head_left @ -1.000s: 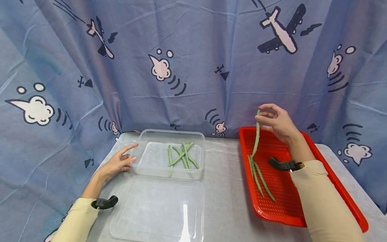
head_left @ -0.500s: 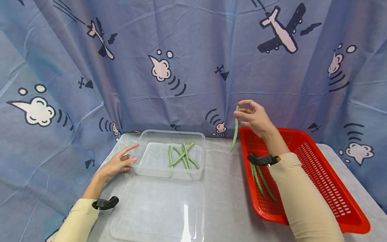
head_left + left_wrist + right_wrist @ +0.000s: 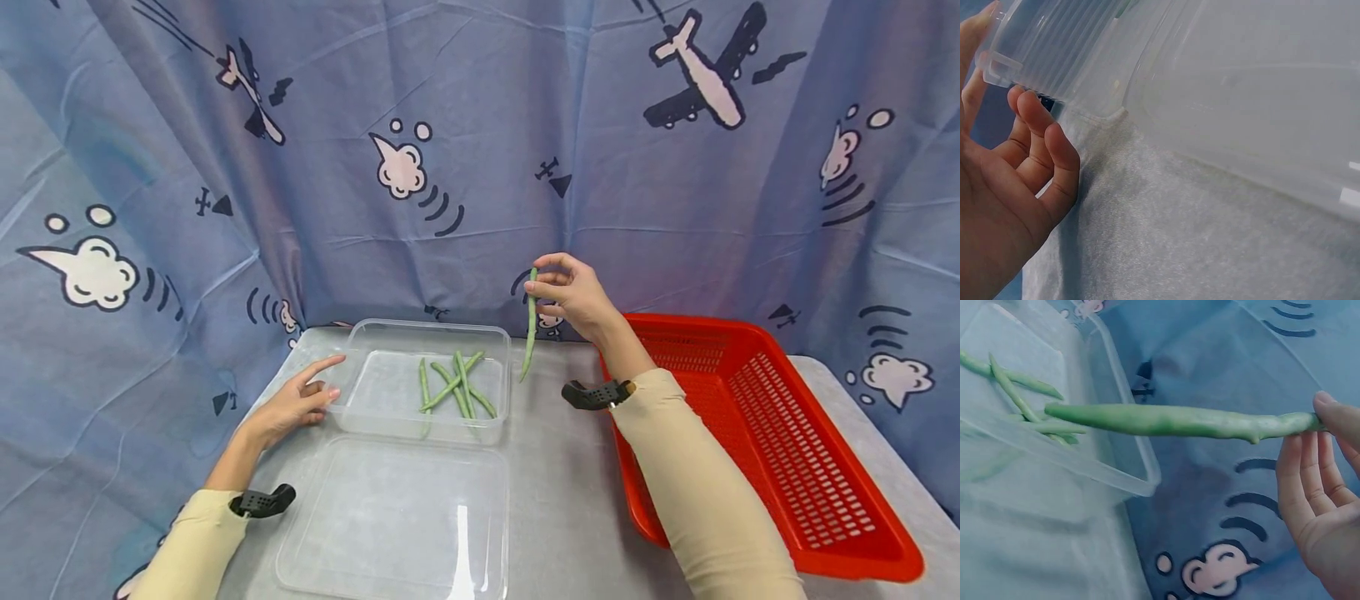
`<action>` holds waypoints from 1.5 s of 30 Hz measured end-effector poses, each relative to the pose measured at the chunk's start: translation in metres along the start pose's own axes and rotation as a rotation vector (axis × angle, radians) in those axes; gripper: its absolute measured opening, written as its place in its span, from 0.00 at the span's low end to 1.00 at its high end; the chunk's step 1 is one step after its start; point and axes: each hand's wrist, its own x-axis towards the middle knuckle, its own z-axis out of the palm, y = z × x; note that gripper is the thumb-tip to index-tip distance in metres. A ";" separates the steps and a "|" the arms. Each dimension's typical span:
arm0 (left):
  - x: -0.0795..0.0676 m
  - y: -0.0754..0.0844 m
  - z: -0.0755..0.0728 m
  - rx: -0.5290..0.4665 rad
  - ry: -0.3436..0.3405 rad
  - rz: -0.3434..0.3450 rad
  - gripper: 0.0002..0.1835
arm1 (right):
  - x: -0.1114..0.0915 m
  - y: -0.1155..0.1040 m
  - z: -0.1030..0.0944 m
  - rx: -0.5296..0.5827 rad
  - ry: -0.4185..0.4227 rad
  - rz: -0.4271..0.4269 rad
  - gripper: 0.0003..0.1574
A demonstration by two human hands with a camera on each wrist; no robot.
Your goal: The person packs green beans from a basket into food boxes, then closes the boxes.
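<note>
Just right of centre in the head view, the right hand (image 3: 573, 296) pinches a green bean (image 3: 531, 325) by its upper end between thumb and fingers, while at centre left the left hand (image 3: 288, 408) lies with relaxed, loosely bent fingers by the clear container (image 3: 375, 427). The bean should prove light and fairly stiff yet snappable, perhaps slightly slick, so a gentle pinch near one end or at mid-length would suit. Its long axis runs nearly upright, the free tip pointing down and slightly left, beside the container's right rim.
</note>
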 end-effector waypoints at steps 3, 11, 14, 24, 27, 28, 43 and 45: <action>-0.001 0.000 -0.001 -0.004 0.001 0.003 0.36 | 0.003 0.004 0.011 0.008 -0.011 0.021 0.31; -0.001 0.001 0.000 -0.003 0.003 -0.004 0.36 | 0.009 0.021 0.039 0.040 -0.013 0.047 0.32; 0.000 0.001 0.000 0.000 0.002 -0.008 0.36 | 0.010 0.031 0.050 0.048 -0.016 0.058 0.32; 0.000 0.000 0.001 -0.001 0.001 -0.005 0.36 | 0.010 0.062 0.080 0.093 -0.055 0.127 0.34; 0.000 0.000 0.000 -0.003 0.003 -0.006 0.37 | 0.010 0.069 0.086 0.092 -0.064 0.151 0.33; 0.000 0.000 0.000 -0.003 0.002 -0.005 0.36 | 0.010 0.070 0.088 0.089 -0.069 0.159 0.33; -0.001 0.002 0.001 0.003 0.003 -0.014 0.35 | 0.007 0.078 0.102 -0.047 -0.126 0.191 0.20; -0.001 0.002 0.001 0.001 0.004 -0.013 0.36 | 0.007 0.078 0.102 -0.072 -0.125 0.170 0.18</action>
